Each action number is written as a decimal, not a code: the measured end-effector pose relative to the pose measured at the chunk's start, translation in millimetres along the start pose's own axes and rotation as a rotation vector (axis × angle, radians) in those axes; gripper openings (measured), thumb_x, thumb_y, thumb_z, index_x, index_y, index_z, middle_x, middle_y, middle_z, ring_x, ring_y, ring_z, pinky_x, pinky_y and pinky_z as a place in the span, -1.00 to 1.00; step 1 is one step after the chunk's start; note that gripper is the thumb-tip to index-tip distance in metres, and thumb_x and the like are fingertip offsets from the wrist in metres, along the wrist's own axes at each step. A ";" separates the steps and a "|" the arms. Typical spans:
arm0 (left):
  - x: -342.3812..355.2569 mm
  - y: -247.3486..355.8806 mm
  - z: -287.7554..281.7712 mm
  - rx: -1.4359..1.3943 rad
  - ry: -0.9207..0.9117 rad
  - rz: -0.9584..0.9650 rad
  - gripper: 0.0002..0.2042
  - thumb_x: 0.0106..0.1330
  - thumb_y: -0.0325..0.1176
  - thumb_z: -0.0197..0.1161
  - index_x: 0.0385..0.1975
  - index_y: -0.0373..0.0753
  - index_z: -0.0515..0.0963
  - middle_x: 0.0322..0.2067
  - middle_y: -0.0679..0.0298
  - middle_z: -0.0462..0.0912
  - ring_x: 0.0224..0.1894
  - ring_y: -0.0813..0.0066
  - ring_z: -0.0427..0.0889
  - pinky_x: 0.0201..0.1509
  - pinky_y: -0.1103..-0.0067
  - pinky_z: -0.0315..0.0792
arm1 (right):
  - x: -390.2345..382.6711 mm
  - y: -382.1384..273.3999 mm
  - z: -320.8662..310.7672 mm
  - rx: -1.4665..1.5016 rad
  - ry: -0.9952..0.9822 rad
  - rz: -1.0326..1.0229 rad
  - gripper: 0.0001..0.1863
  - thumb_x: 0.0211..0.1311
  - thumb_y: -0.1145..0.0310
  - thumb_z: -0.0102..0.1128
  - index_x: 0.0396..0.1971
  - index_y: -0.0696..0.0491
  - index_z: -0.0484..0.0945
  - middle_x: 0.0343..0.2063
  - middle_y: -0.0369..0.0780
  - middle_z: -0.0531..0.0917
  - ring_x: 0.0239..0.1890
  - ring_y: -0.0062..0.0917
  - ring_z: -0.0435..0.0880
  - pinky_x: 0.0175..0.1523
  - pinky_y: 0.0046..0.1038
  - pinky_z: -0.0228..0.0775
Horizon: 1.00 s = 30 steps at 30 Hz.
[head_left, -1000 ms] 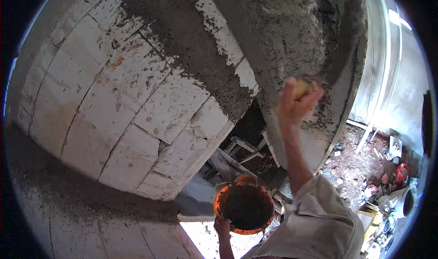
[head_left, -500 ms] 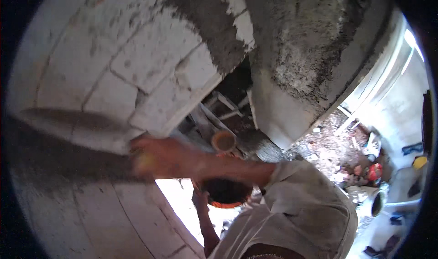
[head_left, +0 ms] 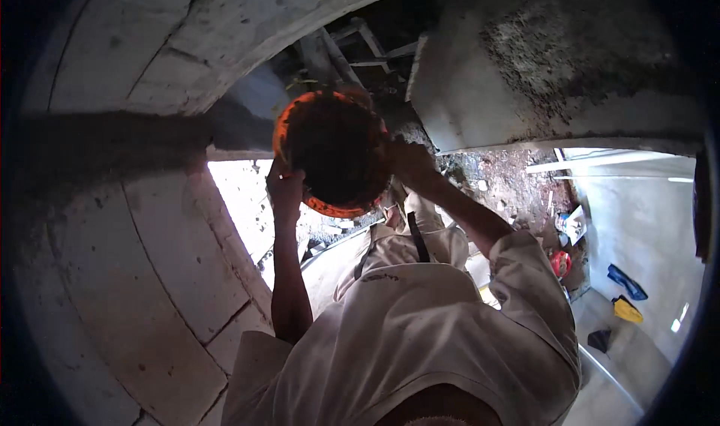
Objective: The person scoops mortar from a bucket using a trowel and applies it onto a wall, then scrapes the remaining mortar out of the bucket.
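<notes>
An orange bucket [head_left: 342, 208] of dark, mortar-like material is raised in front of my chest. My left hand [head_left: 285, 190] is closed on its left rim, thumb toward the inside. My right hand [head_left: 409, 163] is at the bucket's right edge, its fingers in shadow over or against the rim; I cannot make out what they grip. Around me are white block surfaces [head_left: 161, 253] with bands of dark mortar [head_left: 120, 145], and a rough grey slab [head_left: 540, 58] stands at the upper right.
An opening with wooden pieces [head_left: 367, 43] lies beyond the bucket. Rubble [head_left: 495, 186] covers the lower floor. At the right, small blue [head_left: 626, 282] and yellow items [head_left: 626, 310] lie beside a pale wall [head_left: 637, 223]. A bright gap [head_left: 240, 201] is at the left.
My right hand has swung from the grey surface, across leftward, and back to the bucket. The bucket is higher in view, both hands at it, and my view has tipped down toward my body.
</notes>
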<state>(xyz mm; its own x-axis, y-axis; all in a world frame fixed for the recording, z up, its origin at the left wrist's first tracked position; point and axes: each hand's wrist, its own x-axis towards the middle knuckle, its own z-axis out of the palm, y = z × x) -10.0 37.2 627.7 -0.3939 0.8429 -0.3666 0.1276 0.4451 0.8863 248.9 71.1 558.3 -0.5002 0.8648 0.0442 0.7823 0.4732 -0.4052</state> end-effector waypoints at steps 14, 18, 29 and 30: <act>5.5 43.7 23.3 0.504 -0.048 0.314 -0.55 -0.02 -0.45 0.11 -0.01 -0.22 0.46 -0.30 0.10 0.59 -0.28 0.34 0.61 -0.14 0.46 0.43 | -1.1 -14.9 12.4 -0.212 -0.077 0.069 -0.70 0.15 0.30 0.05 -0.14 0.11 0.41 -0.48 -0.14 0.60 -0.56 -0.22 0.65 -0.52 -0.33 0.55; 8.9 39.0 20.2 0.511 -0.179 0.144 -0.59 0.00 -0.44 0.10 -0.05 -0.24 0.47 -0.33 0.11 0.59 -0.44 0.42 0.62 -0.29 0.46 0.47 | -15.0 -11.6 -25.1 -0.134 -0.280 0.050 -0.69 0.12 0.28 0.10 -0.16 0.10 0.49 -0.49 -0.11 0.62 -0.44 -0.24 0.66 -0.41 -0.26 0.56; -4.0 3.8 69.9 0.648 -0.226 0.478 -0.45 -0.01 -0.44 0.16 0.11 -0.12 0.42 -0.26 0.10 0.64 -0.37 0.34 0.66 -0.21 0.45 0.50 | -86.9 58.9 83.7 1.323 -0.932 0.508 -0.59 0.33 -0.07 -0.10 -0.27 0.00 0.49 -0.58 -0.41 0.46 -0.62 -0.67 0.41 -0.57 -0.56 0.29; -1.7 -1.6 70.5 0.604 -0.232 0.498 -0.45 -0.02 -0.42 0.16 0.11 -0.12 0.42 -0.23 0.09 0.64 -0.35 0.33 0.65 -0.16 0.44 0.49 | -85.9 53.4 83.1 1.334 -0.951 0.499 -0.59 0.33 -0.07 -0.10 -0.27 0.00 0.49 -0.58 -0.41 0.46 -0.62 -0.67 0.41 -0.57 -0.56 0.29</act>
<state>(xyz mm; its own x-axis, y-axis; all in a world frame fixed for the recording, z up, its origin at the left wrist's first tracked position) 54.6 56.3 606.9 0.0285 0.9966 -0.0776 0.7330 0.0319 0.6795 302.8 8.1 457.0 -0.7364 0.2438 -0.6310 0.3379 -0.6755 -0.6554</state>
